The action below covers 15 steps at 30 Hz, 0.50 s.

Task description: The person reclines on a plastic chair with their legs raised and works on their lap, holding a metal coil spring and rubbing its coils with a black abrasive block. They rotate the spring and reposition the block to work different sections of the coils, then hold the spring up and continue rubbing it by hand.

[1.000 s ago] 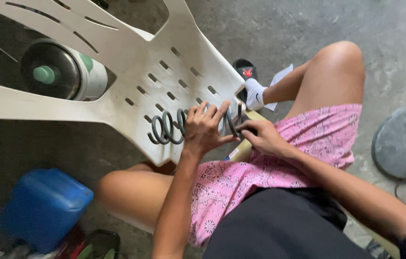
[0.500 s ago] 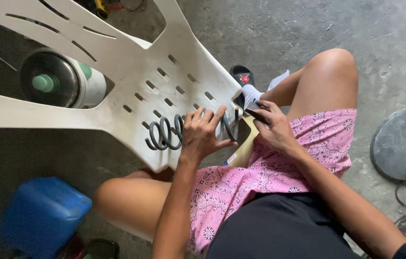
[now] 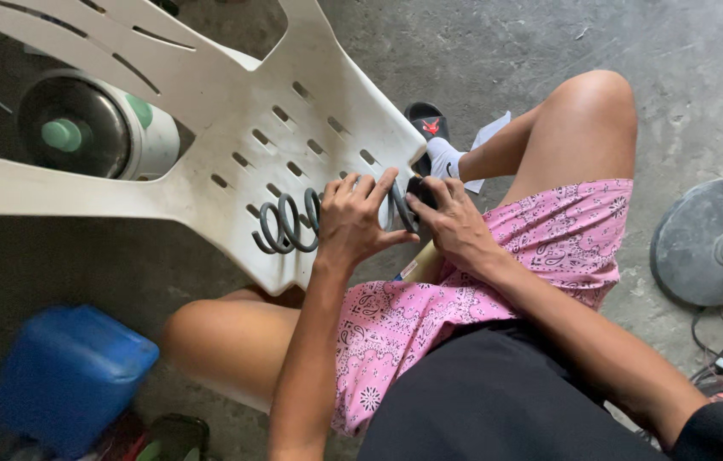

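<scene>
Left hand point(image 3: 353, 224) and right hand point(image 3: 454, 224) both clasped around 1 dark coil spring point(image 3: 289, 224) — atop white plastic chair point(image 3: 208, 128).

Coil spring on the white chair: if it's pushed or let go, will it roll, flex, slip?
The coil spring lies on its side on the tilted white chair, so it would probably roll or slide if released. Its thick dark wire suggests it is stiff and heavy for its size. The left hand covers its middle and the right hand its end, probably steadying it.
</scene>
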Available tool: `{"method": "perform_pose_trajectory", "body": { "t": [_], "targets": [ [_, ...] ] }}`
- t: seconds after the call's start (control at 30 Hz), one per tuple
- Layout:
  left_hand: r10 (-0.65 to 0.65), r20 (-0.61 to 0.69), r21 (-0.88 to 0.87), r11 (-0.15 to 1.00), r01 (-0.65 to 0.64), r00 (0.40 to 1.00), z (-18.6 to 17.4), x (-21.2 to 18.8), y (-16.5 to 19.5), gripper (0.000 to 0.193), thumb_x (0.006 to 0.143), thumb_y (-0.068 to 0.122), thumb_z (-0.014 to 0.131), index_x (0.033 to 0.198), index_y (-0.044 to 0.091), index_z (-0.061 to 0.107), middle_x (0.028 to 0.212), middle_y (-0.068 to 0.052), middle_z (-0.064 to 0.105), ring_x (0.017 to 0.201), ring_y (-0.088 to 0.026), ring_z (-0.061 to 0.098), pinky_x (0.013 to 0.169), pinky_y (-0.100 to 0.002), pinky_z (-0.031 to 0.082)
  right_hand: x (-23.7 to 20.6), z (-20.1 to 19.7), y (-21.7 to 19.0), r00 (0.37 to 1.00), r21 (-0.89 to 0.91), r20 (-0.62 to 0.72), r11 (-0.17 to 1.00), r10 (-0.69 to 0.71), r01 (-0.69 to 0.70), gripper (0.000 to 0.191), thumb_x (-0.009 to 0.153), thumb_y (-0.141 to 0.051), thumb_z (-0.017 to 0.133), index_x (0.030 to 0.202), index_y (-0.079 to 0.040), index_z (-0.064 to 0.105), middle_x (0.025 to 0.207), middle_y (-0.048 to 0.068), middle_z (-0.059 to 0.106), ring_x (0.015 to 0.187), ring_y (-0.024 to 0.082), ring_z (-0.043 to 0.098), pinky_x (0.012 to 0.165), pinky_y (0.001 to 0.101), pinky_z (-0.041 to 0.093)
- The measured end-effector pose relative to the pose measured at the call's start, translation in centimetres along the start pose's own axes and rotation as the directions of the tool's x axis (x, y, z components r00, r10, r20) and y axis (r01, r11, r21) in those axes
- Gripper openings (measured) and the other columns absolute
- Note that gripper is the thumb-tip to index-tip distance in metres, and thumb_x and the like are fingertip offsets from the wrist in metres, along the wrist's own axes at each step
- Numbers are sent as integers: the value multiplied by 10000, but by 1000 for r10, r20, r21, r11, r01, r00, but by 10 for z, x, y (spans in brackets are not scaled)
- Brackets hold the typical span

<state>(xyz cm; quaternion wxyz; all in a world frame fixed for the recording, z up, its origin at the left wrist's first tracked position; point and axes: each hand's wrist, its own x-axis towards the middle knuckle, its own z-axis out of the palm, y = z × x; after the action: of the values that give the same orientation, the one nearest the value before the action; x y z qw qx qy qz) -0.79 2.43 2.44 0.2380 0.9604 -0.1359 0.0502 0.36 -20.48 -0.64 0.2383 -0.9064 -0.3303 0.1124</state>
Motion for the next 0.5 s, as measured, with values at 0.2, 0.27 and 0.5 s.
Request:
{"method": "perform_pose_trajectory", "body": {
  "t": [0.2,0.27,0.5],
  "targets": [
    [-26,21,-55,998,28,999,2,4,-6,1085,568,867,724,1345,113,655,966,-81,679,984,-280,655,916,-459,473,0,-3,6,943,490,322,838,83,-241,350,974,-91,597,1313,-82,682,1333,219,464,1225,367,544,1019,431,485],
    [-14,18,-69,997,15,1000,4,5,-9,1076,540,861,726,1321,123,658,956,-78,683,975,-276,659,905,-462,472,15,-18,9,958,484,273,873,-92,-54,340,975,-78,607,1305,-57,687,1352,233,453,1220,394,534,1032,453,480],
    [-31,49,-69,997,35,998,11,12,-15,1082,506,845,733,1304,119,646,958,-104,688,956,-294,656,856,-469,464,98,-165,-10,776,-238,628,965,65,112,219,926,-144,608,1078,-75,750,1298,149,554,1054,375,603,896,487,535]
  ]
}}
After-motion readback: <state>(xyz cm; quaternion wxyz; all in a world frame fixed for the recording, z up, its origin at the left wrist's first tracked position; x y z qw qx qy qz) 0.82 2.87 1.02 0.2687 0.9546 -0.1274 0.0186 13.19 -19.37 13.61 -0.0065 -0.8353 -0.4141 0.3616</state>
